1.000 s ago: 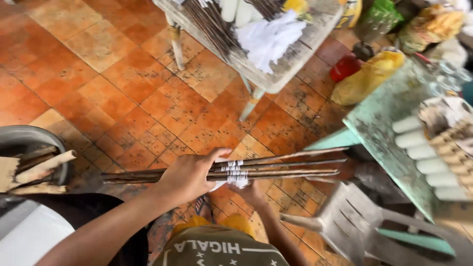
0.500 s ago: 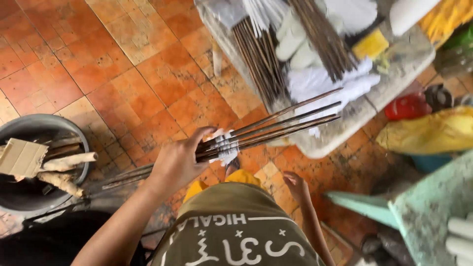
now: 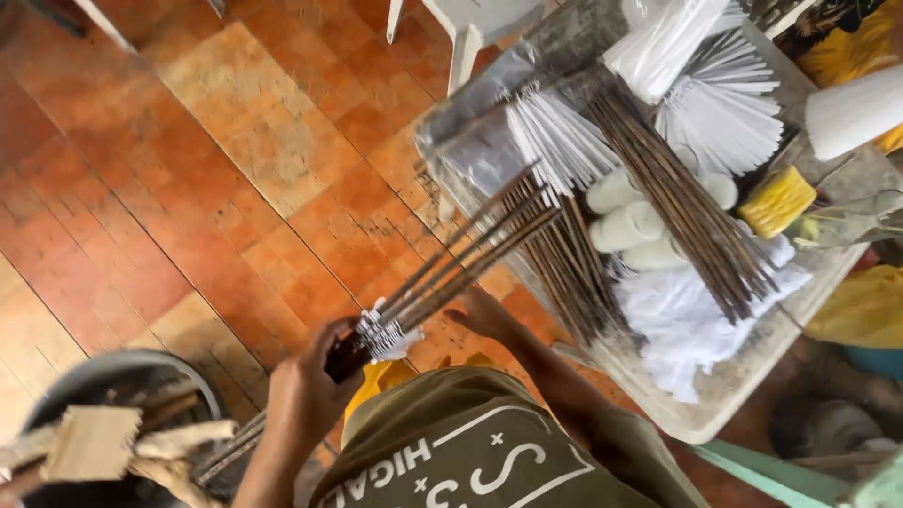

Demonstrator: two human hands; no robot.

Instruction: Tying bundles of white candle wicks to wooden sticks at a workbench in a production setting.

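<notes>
- Left hand [image 3: 306, 400] grips a bundle of thin dark sticks [image 3: 461, 263] near its middle, fingers curled tight around it.
- White string wrap [image 3: 386, 334] binds the bundle just past the left fingers.
- Bundle slants up and to the right; its far tips fan out a little and reach over the edge of the bench [image 3: 715, 414].
- Lower ends of the sticks run down past the wrist toward a grey bucket [image 3: 103, 376] at bottom left.
- Right hand [image 3: 480, 313] sits under the bundle close to the bench edge, fingers loosely spread; cannot tell if it touches the sticks.
- On the bench: more loose dark sticks [image 3: 677, 207], fans of white sticks [image 3: 724, 113], white rolls [image 3: 630, 221], a yellow spool [image 3: 776, 199], white cloth [image 3: 687, 320].
- Bucket holds wood scraps and a cardboard piece [image 3: 89, 442].
- Floor is orange tile [image 3: 188, 188].
- Olive shirt [image 3: 470, 452] with white print fills the bottom centre.
</notes>
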